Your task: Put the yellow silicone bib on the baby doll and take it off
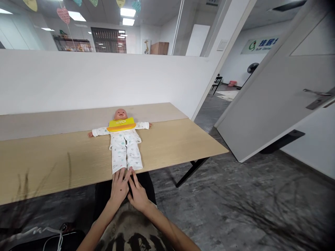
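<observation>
A baby doll (120,114) lies on its back on the wooden table (178,139), arms stretched out to both sides. It wears a white patterned outfit (119,153) with long sleeves and trousers, and a yellow bib (121,123) with an orange lower edge covers its chest. At the table's front edge, my left hand (119,186) lies flat with fingers apart, its fingertips by the trouser ends. My right hand (137,192) rests beside it, fingers spread, its fingertips touching or very near those of my left hand. Neither hand holds anything.
Behind the table stands a white wall (91,80) with a window above. An open grey door (274,87) is at the right, past the table's right end. A white cable (49,230) hangs over a black object at the lower left.
</observation>
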